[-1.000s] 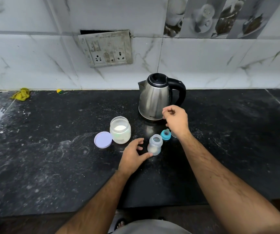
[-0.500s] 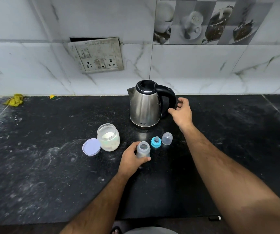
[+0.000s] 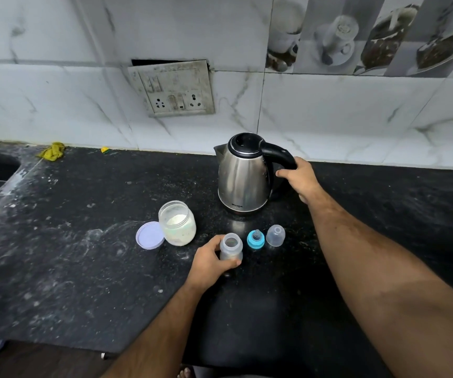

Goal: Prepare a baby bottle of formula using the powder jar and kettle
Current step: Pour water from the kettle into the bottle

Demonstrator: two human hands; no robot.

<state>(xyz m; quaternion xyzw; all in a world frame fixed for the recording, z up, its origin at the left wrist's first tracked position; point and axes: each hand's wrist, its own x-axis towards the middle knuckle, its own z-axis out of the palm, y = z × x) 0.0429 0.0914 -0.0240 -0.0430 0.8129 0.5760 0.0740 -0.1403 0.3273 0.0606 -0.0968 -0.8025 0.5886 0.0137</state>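
Right hand (image 3: 300, 177) clamps kettle (image 3: 243, 175) handle at 12 o'clock to pour; left hand (image 3: 210, 260) grips bottle (image 3: 230, 248), steadying it.

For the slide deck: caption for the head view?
Left hand steadies open baby bottle; right hand grips kettle handle.

Left hand (image 3: 211, 261): forearm comes in from bottom centre, angled up and right, wrist straight. Fingers curled around the bottle (image 3: 230, 248), thumb tip across its lower front, grip closed. Right hand (image 3: 299, 178): arm enters from the right edge, long diagonal up and left, nearly fully extended. Palm faces down, fingers wrapped on the kettle handle (image 3: 280, 156), knuckles up, thumb pointing toward the kettle body. Both forearms bare. Hands well apart, right one farther forward.
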